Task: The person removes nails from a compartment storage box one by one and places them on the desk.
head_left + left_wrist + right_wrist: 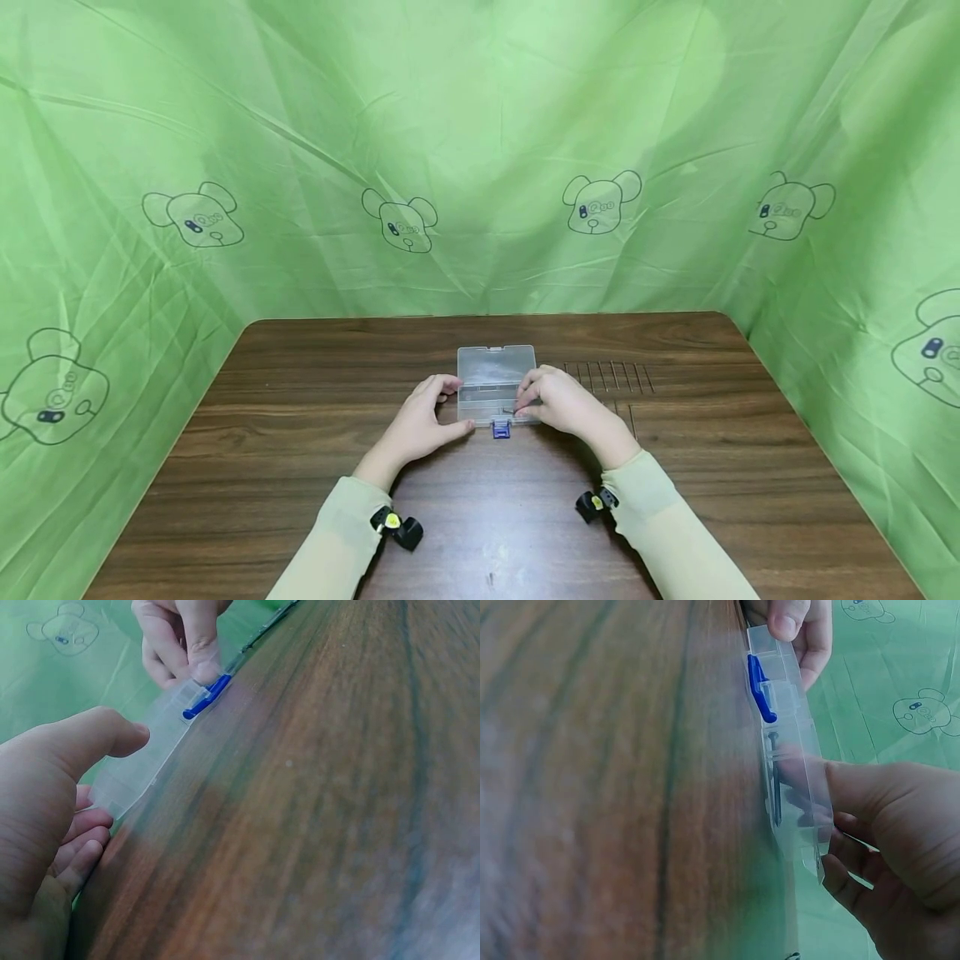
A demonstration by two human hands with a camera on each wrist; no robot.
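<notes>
Right hand [566, 404] — nails [609, 377] beside.

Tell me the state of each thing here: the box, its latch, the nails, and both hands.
Clear plastic box: lid open, lying flat on the table.
Blue latch: undone, sticking out at the front edge.
Dark nail: inside the box, at the right hand's fingertips.
Nails in a row: loose on the table.
Left hand: steadying the box's left side.
Right hand: pinching the nail.

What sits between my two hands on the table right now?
The clear plastic box, lid open, with its blue latch at the near edge, lies between left hand and right hand; head view shows it.
</notes>
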